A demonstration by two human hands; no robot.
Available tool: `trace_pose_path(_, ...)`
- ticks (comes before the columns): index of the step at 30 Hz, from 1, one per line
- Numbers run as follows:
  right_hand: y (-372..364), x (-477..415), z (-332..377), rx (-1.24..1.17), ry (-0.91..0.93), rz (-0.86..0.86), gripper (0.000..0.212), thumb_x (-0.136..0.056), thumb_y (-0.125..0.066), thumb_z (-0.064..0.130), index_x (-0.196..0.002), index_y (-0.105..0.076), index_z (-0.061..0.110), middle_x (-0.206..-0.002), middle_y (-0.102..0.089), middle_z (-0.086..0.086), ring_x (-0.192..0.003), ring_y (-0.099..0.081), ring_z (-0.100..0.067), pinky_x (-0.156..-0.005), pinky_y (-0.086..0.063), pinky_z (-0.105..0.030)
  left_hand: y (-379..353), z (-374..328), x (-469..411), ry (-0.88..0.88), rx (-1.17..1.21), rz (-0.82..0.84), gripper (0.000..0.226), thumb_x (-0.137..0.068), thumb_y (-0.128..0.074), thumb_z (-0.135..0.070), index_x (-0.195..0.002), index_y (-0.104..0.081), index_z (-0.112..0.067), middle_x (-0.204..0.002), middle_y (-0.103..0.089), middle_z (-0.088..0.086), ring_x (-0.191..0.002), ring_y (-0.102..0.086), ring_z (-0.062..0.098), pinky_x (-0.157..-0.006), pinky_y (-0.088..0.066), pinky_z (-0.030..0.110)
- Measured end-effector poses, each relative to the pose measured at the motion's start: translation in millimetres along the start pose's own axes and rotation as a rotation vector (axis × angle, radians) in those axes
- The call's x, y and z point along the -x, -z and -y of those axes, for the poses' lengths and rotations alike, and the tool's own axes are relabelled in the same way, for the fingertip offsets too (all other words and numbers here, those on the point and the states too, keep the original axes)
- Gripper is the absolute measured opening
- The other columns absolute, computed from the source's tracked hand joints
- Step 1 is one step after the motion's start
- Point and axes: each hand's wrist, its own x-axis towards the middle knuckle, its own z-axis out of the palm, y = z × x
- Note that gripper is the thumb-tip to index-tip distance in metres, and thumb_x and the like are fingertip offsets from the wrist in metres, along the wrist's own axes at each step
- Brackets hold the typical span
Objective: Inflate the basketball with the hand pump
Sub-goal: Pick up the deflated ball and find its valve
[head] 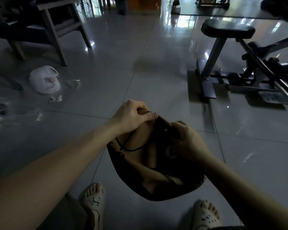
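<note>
Basketball (150,180), deflated and caved in, sits at lower centre between two pale sandals (93,201). The left hand (133,115) pinches its upper rim, and the right hand (188,140) grips a dark object (166,126) against it. The ball's round mark is unreadable. Farther off are a white plastic bag (45,80) at left and a weight bench (228,29) at upper right.

Basketball (156,173) between sandals (93,200) (slightly ahead), bench (227,31) right, bag (44,80) left
</note>
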Motion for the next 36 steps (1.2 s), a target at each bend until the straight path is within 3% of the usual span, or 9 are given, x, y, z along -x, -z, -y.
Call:
trace_pose_path(5, 5.8, -5.0, -6.2, -0.146, 0.114, -0.065, 0.035, -0.101, -0.053, 0.036, -0.082, -0.068, 0.01, -0.095, -0.059, 0.002, -0.073, -0.059, -0.011, -0.059, -0.044, -0.024, 9.8, -9.4, 2.0, 0.181, 0.376, 0.097, 0.044, -0.072, -0.086, -0.044, -0.076, -0.07, -0.003, -0.066, -0.064, 0.005, -0.062, -0.061, 0.014, -0.061, -0.049, 0.025)
trace_pose_path(9, 4.8, -7.2, 1.4, -0.265, 0.061, -0.058, 0.042, -0.101, -0.051, 0.038, -0.072, -0.067, 0.012, -0.083, -0.063, 0.002, -0.067, -0.059, -0.008, -0.056, -0.039, -0.02, 17.8, -9.5, -0.6, 0.359, 0.597, 0.242, 0.046, -0.068, -0.087, -0.043, -0.076, -0.067, -0.002, -0.069, -0.062, 0.011, -0.06, -0.058, 0.022, -0.058, -0.049, 0.029)
trace_pose_path(14, 3.1, -9.3, -6.5, -0.096, 0.092, -0.045, 0.052, -0.097, -0.044, 0.056, -0.078, -0.068, 0.014, -0.095, -0.058, 0.01, -0.07, -0.059, -0.007, -0.057, -0.047, -0.032, 19.4, -4.0, 6.1, 0.364, 0.408, 0.258, 0.056, -0.071, -0.083, -0.053, -0.1, -0.072, -0.006, -0.094, -0.075, 0.011, -0.085, -0.072, 0.025, -0.073, -0.058, 0.033)
trace_pose_path(18, -2.5, 1.4, 1.0, 0.068, 0.087, -0.129, 0.039, -0.098, -0.044, 0.049, -0.086, -0.066, 0.019, -0.107, -0.053, 0.012, -0.071, -0.056, -0.004, -0.055, -0.043, -0.016, 12.6, -7.2, 16.2, 0.229, 0.146, 0.202, 0.061, -0.067, -0.075, -0.071, -0.112, -0.069, -0.031, -0.105, -0.07, -0.011, -0.098, -0.066, 0.008, -0.083, -0.054, 0.028)
trace_pose_path(23, -11.7, 13.2, 12.8, 0.097, 0.091, -0.18, 0.027, -0.092, -0.056, 0.044, -0.089, -0.061, 0.018, -0.121, -0.048, 0.005, -0.085, -0.054, -0.008, -0.064, -0.047, -0.018, 4.3, -10.9, 25.7, 0.023, -0.097, 0.05, 0.075, -0.067, -0.074, -0.071, -0.129, -0.058, -0.031, -0.109, -0.065, -0.015, -0.101, -0.06, 0.006, -0.084, -0.05, 0.026)
trace_pose_path(27, 20.9, 2.9, 18.5, -0.142, 0.087, 0.037, 0.045, -0.086, -0.05, 0.066, -0.093, -0.065, 0.024, -0.113, -0.052, 0.011, -0.094, -0.057, -0.004, -0.078, -0.054, -0.03, 16.0, -3.6, 27.6, -0.145, -0.149, 0.094, 0.065, -0.072, -0.076, -0.061, -0.127, -0.057, -0.033, -0.108, -0.063, -0.017, -0.098, -0.059, 0.001, -0.086, -0.051, 0.029)
trace_pose_path(29, 36.1, -3.5, 21.0, -0.13, 0.099, -0.064, 0.038, -0.09, -0.051, 0.059, -0.098, -0.066, 0.025, -0.108, -0.057, 0.009, -0.098, -0.058, -0.004, -0.082, -0.052, -0.03, 17.3, -5.0, 29.2, -0.208, -0.194, 0.151, 0.061, -0.073, -0.071, -0.058, -0.126, -0.058, -0.033, -0.111, -0.062, -0.018, -0.099, -0.057, 0.0, -0.085, -0.047, 0.025)
trace_pose_path(31, 40.9, -8.4, 27.1, -0.11, 0.106, -0.1, 0.024, -0.092, -0.059, 0.044, -0.105, -0.066, 0.025, -0.098, -0.062, 0.009, -0.086, -0.061, -0.004, -0.072, -0.052, -0.027, 15.8, -7.5, 29.0, -0.24, -0.229, 0.21, 0.057, -0.075, -0.073, -0.047, -0.128, -0.058, -0.031, -0.112, -0.062, -0.018, -0.102, -0.056, 0.0, -0.087, -0.046, 0.026)
trace_pose_path(36, 36.4, -11.1, 42.0, -0.253, 0.096, 0.118, 0.011, -0.092, -0.068, 0.026, -0.097, -0.074, 0.019, -0.082, -0.072, 0.008, -0.073, -0.067, -0.004, -0.063, -0.053, -0.022, 14.9, -7.8, 25.9, -0.209, -0.193, 0.301, 0.047, -0.074, -0.079, -0.037, -0.119, -0.064, -0.037, -0.102, -0.064, -0.021, -0.095, -0.059, -0.003, -0.083, -0.048, 0.028)
